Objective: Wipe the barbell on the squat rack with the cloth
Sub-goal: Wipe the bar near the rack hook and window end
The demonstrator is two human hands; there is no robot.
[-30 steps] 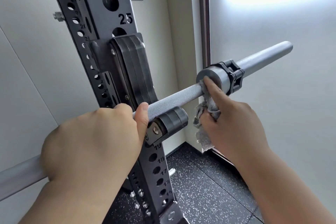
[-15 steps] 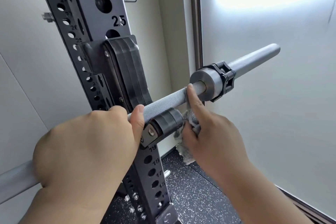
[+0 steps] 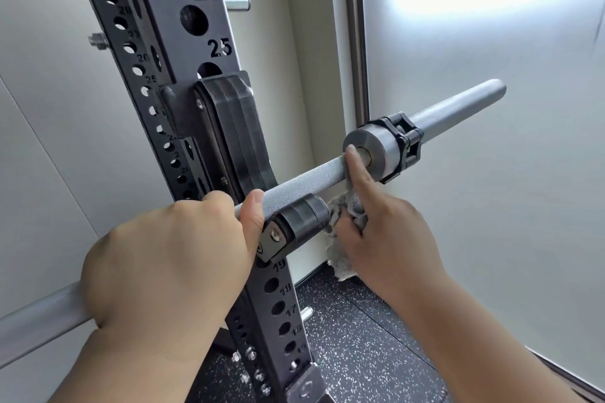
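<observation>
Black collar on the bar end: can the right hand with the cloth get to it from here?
Probably yes. The right hand holds the cloth against the bar right beside the thick steel ring, the collar sits just past that ring, and nothing blocks that side.

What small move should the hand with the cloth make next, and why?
Probably slide the cloth left along the barbell toward the hook. The right hand presses it to the knurled shaft right beside the thick collar, so that bare stretch lies ahead, and the left hand grips the bar steady.
</observation>
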